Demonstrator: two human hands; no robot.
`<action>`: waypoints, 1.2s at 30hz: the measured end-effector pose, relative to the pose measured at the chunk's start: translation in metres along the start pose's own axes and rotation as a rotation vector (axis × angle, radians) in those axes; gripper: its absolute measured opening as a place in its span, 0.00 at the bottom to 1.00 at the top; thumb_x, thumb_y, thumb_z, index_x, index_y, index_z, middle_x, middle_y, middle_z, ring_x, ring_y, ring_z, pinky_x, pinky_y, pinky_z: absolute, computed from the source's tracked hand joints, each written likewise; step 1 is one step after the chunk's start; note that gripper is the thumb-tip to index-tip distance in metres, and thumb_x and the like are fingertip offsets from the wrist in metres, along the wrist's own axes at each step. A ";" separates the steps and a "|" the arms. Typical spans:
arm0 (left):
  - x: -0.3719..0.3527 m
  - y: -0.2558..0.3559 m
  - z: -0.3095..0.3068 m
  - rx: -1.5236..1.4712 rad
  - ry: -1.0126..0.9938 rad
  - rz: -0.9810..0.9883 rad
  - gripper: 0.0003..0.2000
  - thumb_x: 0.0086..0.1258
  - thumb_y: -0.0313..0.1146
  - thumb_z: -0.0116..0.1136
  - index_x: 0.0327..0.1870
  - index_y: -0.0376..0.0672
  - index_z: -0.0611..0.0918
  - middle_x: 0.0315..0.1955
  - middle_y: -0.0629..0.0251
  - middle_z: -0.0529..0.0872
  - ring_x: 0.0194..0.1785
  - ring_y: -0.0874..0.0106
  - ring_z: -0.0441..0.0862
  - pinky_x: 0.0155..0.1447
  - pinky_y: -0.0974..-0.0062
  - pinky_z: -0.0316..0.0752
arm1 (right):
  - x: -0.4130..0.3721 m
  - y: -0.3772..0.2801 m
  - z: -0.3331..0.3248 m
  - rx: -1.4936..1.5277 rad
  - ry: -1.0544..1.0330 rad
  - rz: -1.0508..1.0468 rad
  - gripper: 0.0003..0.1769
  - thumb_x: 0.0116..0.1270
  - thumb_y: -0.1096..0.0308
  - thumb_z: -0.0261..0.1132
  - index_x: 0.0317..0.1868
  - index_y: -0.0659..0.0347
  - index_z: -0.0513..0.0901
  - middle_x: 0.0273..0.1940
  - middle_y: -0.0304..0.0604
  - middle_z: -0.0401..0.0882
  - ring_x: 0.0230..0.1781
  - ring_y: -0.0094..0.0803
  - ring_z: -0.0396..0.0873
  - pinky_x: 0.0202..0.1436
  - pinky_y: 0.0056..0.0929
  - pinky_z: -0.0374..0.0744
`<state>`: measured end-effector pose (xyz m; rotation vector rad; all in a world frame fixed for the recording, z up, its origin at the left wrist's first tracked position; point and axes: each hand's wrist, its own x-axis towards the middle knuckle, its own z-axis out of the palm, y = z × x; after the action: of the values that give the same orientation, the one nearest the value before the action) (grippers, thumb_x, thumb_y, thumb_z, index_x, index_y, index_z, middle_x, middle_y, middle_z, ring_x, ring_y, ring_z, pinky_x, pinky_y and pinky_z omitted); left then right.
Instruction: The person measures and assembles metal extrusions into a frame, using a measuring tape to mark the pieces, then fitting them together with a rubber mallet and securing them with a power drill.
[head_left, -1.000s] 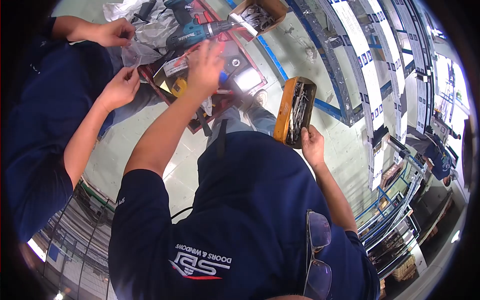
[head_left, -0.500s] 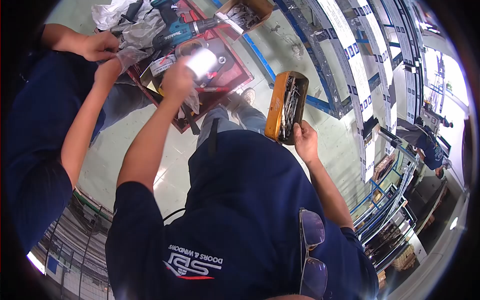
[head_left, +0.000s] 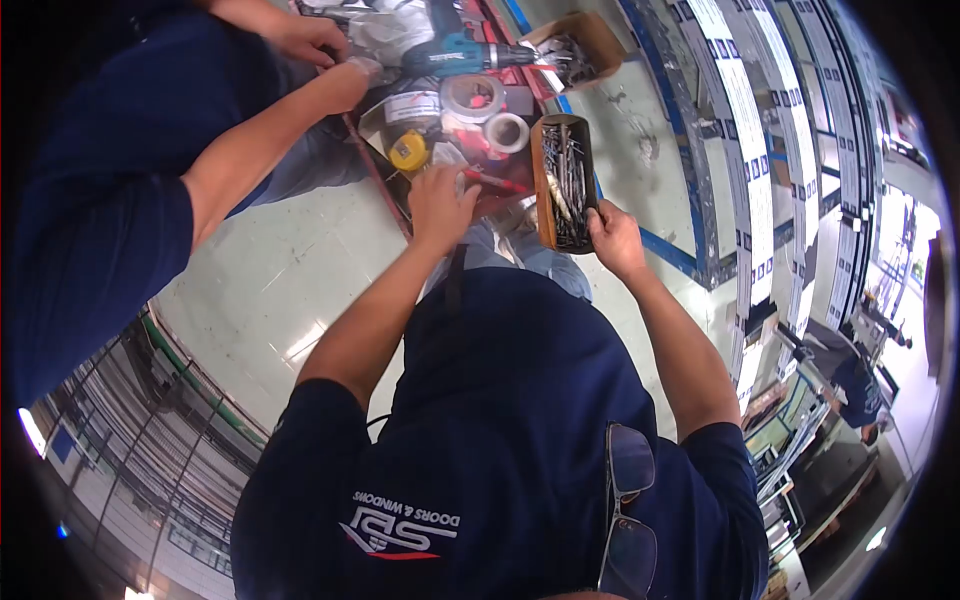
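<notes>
My right hand [head_left: 616, 240] grips the near corner of an open orange metal box [head_left: 545, 195], which is tilted. Inside it lie many long metal pieces that look like drill bits [head_left: 568, 170]. My left hand [head_left: 440, 205] reaches over the red tray [head_left: 525, 200], fingers loosely apart, close to crumpled clear plastic [head_left: 448, 155] and a thin red tool [head_left: 497, 181]; its fingertips are partly hidden. Beyond it in the tray are a white roll [head_left: 507, 133], a larger tape roll [head_left: 473, 98] and a yellow tape measure [head_left: 408, 150].
A teal Makita drill [head_left: 455, 57] lies across the tray's far part. Behind stands a cardboard box [head_left: 590, 55] with metal pieces. At left, a co-worker's hands [head_left: 310, 40] are at the tray's edge. Racked profiles [head_left: 740, 110] stand at right; another person [head_left: 858, 385] is farther off.
The white roll that my left hand held now rests in the tray, and that hand is lower over the tray. The orange box has come up against the tray's right side.
</notes>
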<state>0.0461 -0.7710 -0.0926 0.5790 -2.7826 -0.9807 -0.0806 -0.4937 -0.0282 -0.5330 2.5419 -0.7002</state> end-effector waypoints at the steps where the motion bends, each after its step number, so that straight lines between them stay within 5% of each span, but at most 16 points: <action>1: -0.014 -0.001 -0.005 0.006 0.013 -0.004 0.24 0.63 0.42 0.68 0.59 0.44 0.79 0.53 0.52 0.83 0.62 0.47 0.78 0.61 0.55 0.75 | 0.009 -0.004 0.003 -0.030 -0.031 -0.003 0.12 0.71 0.65 0.61 0.33 0.66 0.76 0.30 0.65 0.80 0.36 0.66 0.79 0.40 0.58 0.76; 4: -0.039 -0.011 -0.007 0.078 0.009 -0.257 0.28 0.62 0.39 0.70 0.63 0.46 0.76 0.60 0.51 0.76 0.66 0.45 0.73 0.65 0.56 0.73 | 0.037 -0.017 0.005 -0.028 -0.079 -0.073 0.13 0.71 0.64 0.61 0.34 0.65 0.77 0.31 0.65 0.80 0.37 0.66 0.79 0.41 0.58 0.76; 6: -0.042 -0.019 0.002 -0.191 -0.134 -0.446 0.32 0.62 0.38 0.69 0.67 0.45 0.70 0.63 0.48 0.74 0.65 0.46 0.74 0.67 0.55 0.72 | 0.053 -0.023 0.004 -0.038 -0.086 -0.112 0.13 0.71 0.63 0.61 0.34 0.65 0.77 0.32 0.65 0.80 0.38 0.65 0.79 0.42 0.58 0.76; 13: -0.032 -0.007 -0.013 -0.229 -0.189 -0.575 0.28 0.63 0.33 0.68 0.65 0.41 0.72 0.54 0.49 0.78 0.59 0.52 0.77 0.64 0.60 0.73 | 0.099 -0.031 0.019 -0.095 -0.190 -0.104 0.13 0.72 0.61 0.60 0.39 0.65 0.80 0.37 0.65 0.83 0.43 0.65 0.80 0.49 0.57 0.78; 14: -0.027 -0.006 -0.017 -0.228 -0.177 -0.568 0.28 0.63 0.33 0.68 0.65 0.41 0.72 0.54 0.49 0.78 0.59 0.52 0.77 0.64 0.60 0.73 | 0.104 -0.024 0.026 -0.103 -0.157 -0.114 0.13 0.73 0.61 0.60 0.40 0.64 0.80 0.38 0.65 0.83 0.44 0.65 0.80 0.49 0.56 0.78; 17: 0.002 0.010 -0.032 -0.185 0.133 -0.102 0.24 0.64 0.34 0.66 0.61 0.42 0.77 0.54 0.50 0.79 0.58 0.47 0.78 0.64 0.58 0.73 | 0.112 -0.011 0.030 -0.112 -0.114 -0.067 0.14 0.73 0.59 0.59 0.41 0.64 0.81 0.40 0.65 0.83 0.45 0.65 0.80 0.51 0.56 0.78; 22: 0.106 0.052 -0.052 -0.466 0.069 0.055 0.19 0.65 0.32 0.65 0.58 0.41 0.79 0.48 0.52 0.83 0.56 0.49 0.80 0.62 0.59 0.74 | 0.116 0.009 0.042 -0.182 -0.135 -0.024 0.14 0.73 0.59 0.58 0.40 0.63 0.81 0.41 0.64 0.83 0.46 0.64 0.81 0.53 0.57 0.78; 28: 0.205 0.047 -0.025 0.036 0.003 0.168 0.22 0.62 0.31 0.67 0.59 0.44 0.79 0.57 0.58 0.82 0.61 0.52 0.78 0.66 0.58 0.74 | 0.109 0.005 0.027 -0.211 -0.161 0.038 0.16 0.74 0.57 0.56 0.43 0.62 0.81 0.42 0.62 0.85 0.47 0.61 0.82 0.53 0.55 0.79; 30: 0.224 0.035 -0.013 0.346 -0.160 0.163 0.24 0.59 0.33 0.68 0.60 0.46 0.80 0.58 0.60 0.82 0.64 0.52 0.75 0.68 0.54 0.71 | 0.109 0.001 0.025 -0.240 -0.203 0.076 0.16 0.74 0.56 0.57 0.46 0.60 0.81 0.43 0.62 0.85 0.47 0.60 0.83 0.54 0.55 0.80; 31: 0.230 0.031 -0.010 0.396 -0.287 0.140 0.29 0.60 0.35 0.68 0.65 0.49 0.77 0.63 0.62 0.78 0.71 0.50 0.69 0.72 0.43 0.65 | 0.107 -0.001 0.023 -0.224 -0.230 0.109 0.15 0.73 0.58 0.59 0.47 0.60 0.81 0.44 0.63 0.85 0.49 0.60 0.83 0.56 0.54 0.80; 36: 0.235 0.008 0.029 0.494 -0.216 0.213 0.21 0.67 0.35 0.59 0.62 0.48 0.80 0.65 0.64 0.78 0.79 0.47 0.55 0.74 0.25 0.48 | 0.098 -0.005 0.017 -0.187 -0.259 0.140 0.11 0.71 0.63 0.61 0.47 0.61 0.80 0.44 0.61 0.85 0.50 0.59 0.83 0.57 0.54 0.79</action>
<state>-0.1796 -0.8422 -0.1100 0.2229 -3.2103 -0.3255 -0.1515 -0.5500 -0.0696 -0.4679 2.3839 -0.3218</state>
